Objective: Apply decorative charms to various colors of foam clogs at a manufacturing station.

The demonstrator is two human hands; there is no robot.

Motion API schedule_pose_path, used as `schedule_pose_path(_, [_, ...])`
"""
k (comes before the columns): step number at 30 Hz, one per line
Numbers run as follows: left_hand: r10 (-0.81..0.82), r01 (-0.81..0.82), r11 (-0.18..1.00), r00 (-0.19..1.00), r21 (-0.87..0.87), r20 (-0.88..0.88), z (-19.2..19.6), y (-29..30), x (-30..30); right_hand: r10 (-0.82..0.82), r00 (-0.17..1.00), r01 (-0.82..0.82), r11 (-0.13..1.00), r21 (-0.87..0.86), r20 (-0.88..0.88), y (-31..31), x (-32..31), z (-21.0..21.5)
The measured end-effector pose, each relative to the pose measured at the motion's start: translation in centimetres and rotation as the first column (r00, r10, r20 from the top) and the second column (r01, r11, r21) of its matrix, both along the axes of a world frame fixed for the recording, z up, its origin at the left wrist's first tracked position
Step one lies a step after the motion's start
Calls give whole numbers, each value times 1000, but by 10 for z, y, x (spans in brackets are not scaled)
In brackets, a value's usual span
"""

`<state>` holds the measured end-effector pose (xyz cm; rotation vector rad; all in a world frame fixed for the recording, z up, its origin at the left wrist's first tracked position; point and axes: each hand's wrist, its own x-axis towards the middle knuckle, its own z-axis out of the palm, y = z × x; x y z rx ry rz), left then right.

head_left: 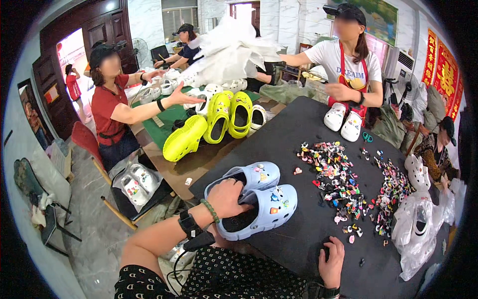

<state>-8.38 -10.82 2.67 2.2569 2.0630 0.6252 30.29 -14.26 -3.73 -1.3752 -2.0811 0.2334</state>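
Note:
A pair of light blue clogs [264, 219] lies side by side near the front of the black table, colourful charms on their toes. My left hand [225, 199] is closed on the pair near the heels, thumb inside the nearer clog; its other fingertips are hidden. On the table's front edge rests my right hand [332, 263], with loosely bent fingers, the thumb apart and nothing visible in it. Beyond it are loose shoe charms [343, 187] in scattered heaps.
Yellow-green clogs [219, 117] stand on the neighbouring table, beyond the blue pair. White clogs [343, 122] sit at the far edge, before a person [353, 60] holding white plastic bags [239, 50]. Another person [112, 94] reaches in from the left. Bagged clogs [418, 224] lie at right.

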Motion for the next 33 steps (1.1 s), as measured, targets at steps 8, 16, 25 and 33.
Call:
schedule_pose_path(8, [-19, 18, 999, 999, -40, -32, -8, -10, -4, -41, 999, 41, 999, -22, 21, -5, -2, 2])
schedule_pose_path(16, [-59, 61, 996, 998, 71, -26, -17, -5, -9, -28, 999, 28, 1000, -3, 24, -1, 1, -3])
schedule_pose_path(25, [-50, 45, 997, 996, 66, 75, -22, -2, -10, 51, 995, -59, 994, 90, 84, -3, 3, 13])
schedule_pose_path(33, [-36, 40, 997, 998, 61, -59, -22, -23, -22, 74, 991, -83, 993, 83, 107, -6, -4, 17])
